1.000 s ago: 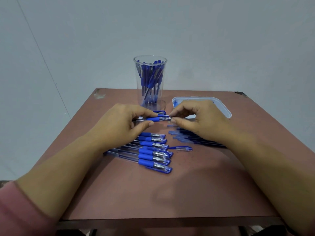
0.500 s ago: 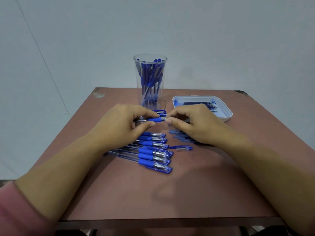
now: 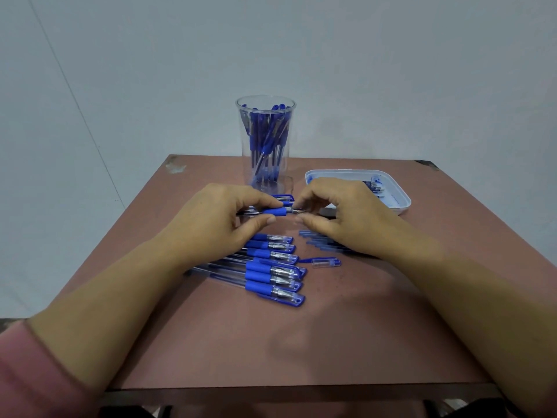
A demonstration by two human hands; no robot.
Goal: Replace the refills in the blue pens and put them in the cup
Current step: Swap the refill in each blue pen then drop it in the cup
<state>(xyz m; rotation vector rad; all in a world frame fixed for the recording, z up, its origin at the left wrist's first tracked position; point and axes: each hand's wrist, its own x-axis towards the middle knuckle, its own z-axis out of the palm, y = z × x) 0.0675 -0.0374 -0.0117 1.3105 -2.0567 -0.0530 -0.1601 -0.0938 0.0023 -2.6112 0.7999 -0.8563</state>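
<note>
My left hand point(image 3: 217, 221) grips a blue pen point(image 3: 275, 211) by its blue rubber grip, held level above the table. Facing it, my right hand point(image 3: 340, 215) pinches the metal tip end of the same pen between thumb and forefinger. A clear plastic cup point(image 3: 265, 146) with several blue pens stands just behind my hands. Several capped blue pens point(image 3: 271, 273) lie in a row under my left hand. A loose pen cap point(image 3: 325, 262) lies to their right. Several blue refills point(image 3: 316, 239) lie partly hidden under my right hand.
A white tray point(image 3: 401, 194) with ink stains and several used refills sits at the back right. The brown table point(image 3: 271, 342) has bare surface toward its front edge. A pale wall stands close behind the table.
My right hand slid left along the pen toward my left hand, uncovering most of the tray, and now pinches the tip end. The left hand has stayed in place.
</note>
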